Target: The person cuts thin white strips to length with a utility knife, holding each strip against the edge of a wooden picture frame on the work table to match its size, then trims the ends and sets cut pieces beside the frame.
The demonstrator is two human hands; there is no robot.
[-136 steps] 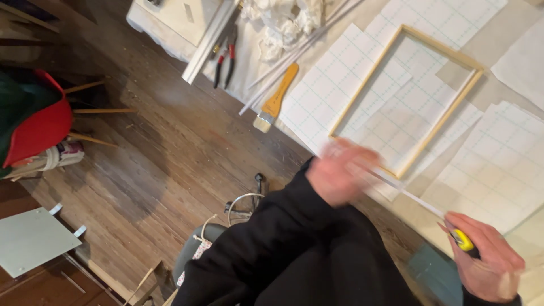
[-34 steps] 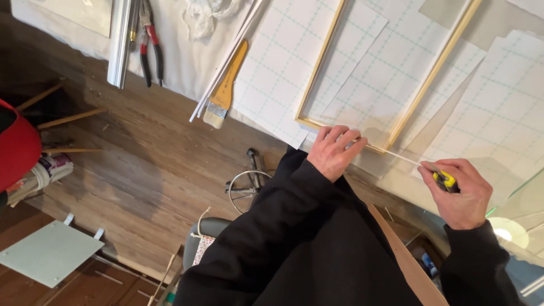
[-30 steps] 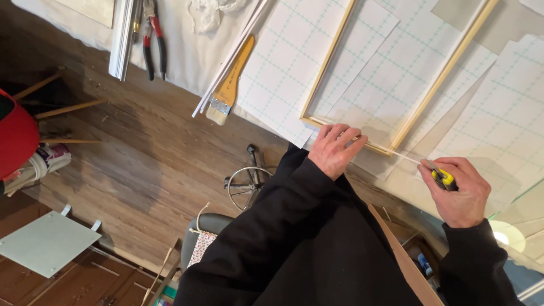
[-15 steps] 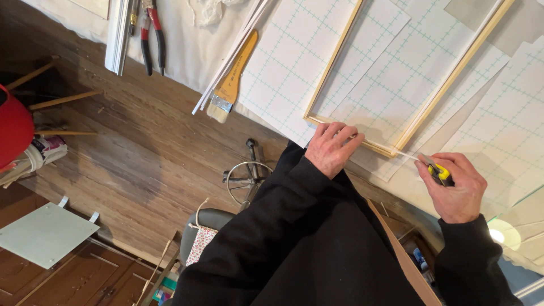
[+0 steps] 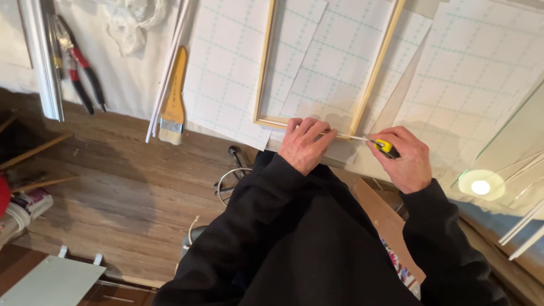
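Note:
A light wooden frame (image 5: 375, 71) lies on white gridded sheets (image 5: 226, 68) on the table. My left hand (image 5: 305, 144) rests with its fingers pressed on the frame's near edge, and a thin metal shaft runs beneath the fingertips. My right hand (image 5: 403, 157) grips the yellow-and-black handle of a screwdriver (image 5: 385, 147), whose shaft points left along the near rail toward my left hand. Black sleeves cover both of my arms.
A paintbrush (image 5: 173, 96) with a wooden handle and red-handled pliers (image 5: 79, 73) lie at the table's left. White strips (image 5: 42, 56) lie beside them. A glass pane with a lamp's reflection (image 5: 480, 186) sits at right. Wooden floor (image 5: 113, 187) lies below, with a cardboard piece (image 5: 385, 221) near my lap.
The view has swung so the frame sits more upright in the picture. My hands have kept their grip on the frame's near edge and the screwdriver, drawing slightly closer together.

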